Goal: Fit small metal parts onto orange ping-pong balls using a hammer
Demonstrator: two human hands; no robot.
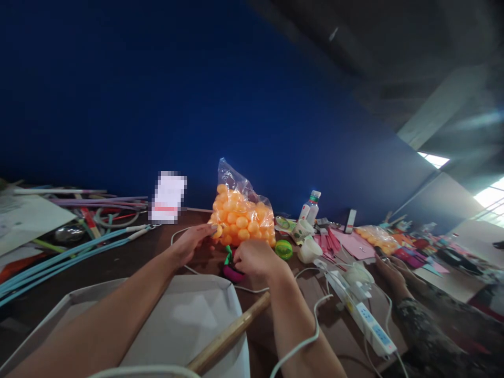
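Observation:
A clear plastic bag point(242, 220) full of orange balls stands upright against the blue panel. My left hand point(192, 242) reaches to the bag's lower left corner, fingers stretched out, with the fingertips beside an orange ball point(217, 231). In front of the bag, my right hand point(254, 258) is closed at a small magenta item with a green top point(233, 272). The right hand's knuckles cover part of that item, so its kind is unclear. A green striped ball point(283, 250) lies just right of the right hand.
A pale tray point(189, 310) and a wooden stick point(232, 331) lie below my forearms. White cables and a power strip point(372, 323) are at right, near another person's hands point(394, 275). A bottle point(310, 208) and white cups stand behind; blue tubes point(90, 244) lie left.

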